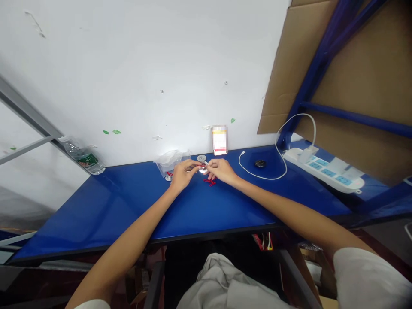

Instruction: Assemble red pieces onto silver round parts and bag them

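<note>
Between my two hands is a small round silvery disc (202, 169) with a bit of red at its middle. My left hand (184, 173) pinches at the disc's left side, fingertips on the red part. From the right, my right hand (221, 170) grips the disc's edge with thumb and finger. Just behind lies another grey metal disc (201, 158). Red cords (210, 182) lie on the table below my right hand. Left of my left hand, a disc with red cord (168, 176) rests by a clear plastic bag (169, 160).
The blue table (128, 201) meets a white wall. A plastic bottle (86, 159) leans at the far left. On the right are a white cable (267, 177), a black mouse (260, 163) and a power strip (325, 169). A small card (220, 140) stands against the wall.
</note>
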`<act>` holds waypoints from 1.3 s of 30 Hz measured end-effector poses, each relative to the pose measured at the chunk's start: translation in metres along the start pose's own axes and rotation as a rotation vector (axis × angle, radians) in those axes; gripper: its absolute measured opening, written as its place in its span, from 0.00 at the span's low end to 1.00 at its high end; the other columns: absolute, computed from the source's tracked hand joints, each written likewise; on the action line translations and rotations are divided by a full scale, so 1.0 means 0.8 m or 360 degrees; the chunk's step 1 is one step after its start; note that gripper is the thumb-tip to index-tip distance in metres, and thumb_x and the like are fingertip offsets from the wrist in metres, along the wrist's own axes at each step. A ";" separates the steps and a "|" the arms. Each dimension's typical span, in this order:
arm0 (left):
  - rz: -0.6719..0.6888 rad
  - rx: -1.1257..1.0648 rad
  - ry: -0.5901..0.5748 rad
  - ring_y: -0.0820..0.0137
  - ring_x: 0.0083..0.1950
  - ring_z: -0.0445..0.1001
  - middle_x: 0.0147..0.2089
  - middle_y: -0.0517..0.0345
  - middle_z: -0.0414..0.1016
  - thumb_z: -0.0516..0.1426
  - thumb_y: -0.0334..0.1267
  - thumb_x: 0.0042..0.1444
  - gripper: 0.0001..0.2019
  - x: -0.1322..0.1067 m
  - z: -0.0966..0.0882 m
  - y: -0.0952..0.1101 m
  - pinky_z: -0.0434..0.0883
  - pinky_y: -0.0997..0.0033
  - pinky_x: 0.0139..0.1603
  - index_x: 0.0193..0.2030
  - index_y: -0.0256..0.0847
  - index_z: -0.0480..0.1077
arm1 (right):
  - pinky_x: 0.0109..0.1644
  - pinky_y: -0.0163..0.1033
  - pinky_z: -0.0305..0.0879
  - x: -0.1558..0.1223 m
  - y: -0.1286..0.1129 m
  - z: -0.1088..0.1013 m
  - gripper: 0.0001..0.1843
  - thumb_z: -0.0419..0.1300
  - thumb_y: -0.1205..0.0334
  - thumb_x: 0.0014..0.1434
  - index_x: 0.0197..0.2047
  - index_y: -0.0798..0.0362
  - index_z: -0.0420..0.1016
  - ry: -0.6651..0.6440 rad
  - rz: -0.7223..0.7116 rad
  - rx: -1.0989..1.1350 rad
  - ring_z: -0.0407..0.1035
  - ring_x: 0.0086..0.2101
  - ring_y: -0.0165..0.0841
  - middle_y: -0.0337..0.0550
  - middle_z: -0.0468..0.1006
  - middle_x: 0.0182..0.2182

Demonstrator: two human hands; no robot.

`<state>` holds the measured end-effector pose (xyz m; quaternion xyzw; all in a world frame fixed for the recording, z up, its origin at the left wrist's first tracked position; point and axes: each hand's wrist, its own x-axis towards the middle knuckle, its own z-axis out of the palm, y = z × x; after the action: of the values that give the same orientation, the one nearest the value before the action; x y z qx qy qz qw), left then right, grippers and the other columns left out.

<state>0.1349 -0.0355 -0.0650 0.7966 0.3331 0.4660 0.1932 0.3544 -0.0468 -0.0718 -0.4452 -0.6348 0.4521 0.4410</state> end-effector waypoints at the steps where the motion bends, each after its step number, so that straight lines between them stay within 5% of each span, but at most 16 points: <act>1: 0.0056 0.0063 -0.0021 0.65 0.42 0.83 0.47 0.52 0.85 0.64 0.45 0.70 0.10 0.000 0.000 -0.002 0.81 0.67 0.40 0.49 0.45 0.85 | 0.26 0.32 0.78 0.000 0.001 0.001 0.07 0.65 0.64 0.67 0.35 0.54 0.78 0.0009 -0.0012 -0.0010 0.81 0.23 0.32 0.47 0.89 0.33; 10: 0.0390 0.0368 -0.0101 0.64 0.47 0.84 0.48 0.51 0.86 0.60 0.44 0.74 0.10 -0.002 -0.001 -0.003 0.79 0.63 0.50 0.50 0.44 0.82 | 0.27 0.32 0.79 -0.004 0.003 0.000 0.08 0.67 0.62 0.67 0.34 0.54 0.79 0.0002 0.0026 0.0004 0.82 0.24 0.33 0.48 0.89 0.33; 19: 0.0076 0.0160 -0.0029 0.68 0.36 0.84 0.40 0.56 0.86 0.60 0.45 0.73 0.11 -0.004 0.002 -0.004 0.82 0.68 0.41 0.51 0.44 0.82 | 0.26 0.34 0.79 0.001 0.004 -0.005 0.14 0.70 0.53 0.67 0.35 0.54 0.79 0.0035 0.0024 0.0044 0.82 0.24 0.34 0.51 0.89 0.34; 27: 0.0081 0.0149 0.0034 0.66 0.40 0.85 0.43 0.55 0.87 0.65 0.44 0.68 0.08 -0.002 0.007 -0.003 0.83 0.67 0.43 0.44 0.44 0.84 | 0.27 0.33 0.79 0.005 0.007 -0.011 0.16 0.70 0.51 0.66 0.36 0.55 0.79 0.0022 -0.0012 0.0073 0.82 0.24 0.34 0.51 0.89 0.34; 33: -0.0022 0.0151 0.0065 0.63 0.41 0.87 0.46 0.54 0.89 0.66 0.45 0.69 0.11 -0.005 0.006 -0.007 0.85 0.61 0.45 0.53 0.46 0.84 | 0.28 0.33 0.80 0.007 0.015 -0.006 0.17 0.69 0.48 0.66 0.36 0.54 0.78 -0.0030 -0.0064 0.0077 0.82 0.24 0.33 0.50 0.89 0.34; 39: 0.0115 0.0289 0.0086 0.62 0.43 0.86 0.47 0.53 0.88 0.64 0.44 0.70 0.09 -0.004 0.004 -0.003 0.83 0.61 0.46 0.48 0.46 0.85 | 0.29 0.35 0.81 0.007 0.016 -0.005 0.19 0.69 0.46 0.66 0.37 0.54 0.78 -0.0050 -0.0084 0.0066 0.83 0.25 0.34 0.50 0.89 0.35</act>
<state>0.1358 -0.0360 -0.0706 0.8094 0.3501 0.4620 0.0943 0.3590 -0.0382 -0.0826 -0.4120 -0.6436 0.4603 0.4519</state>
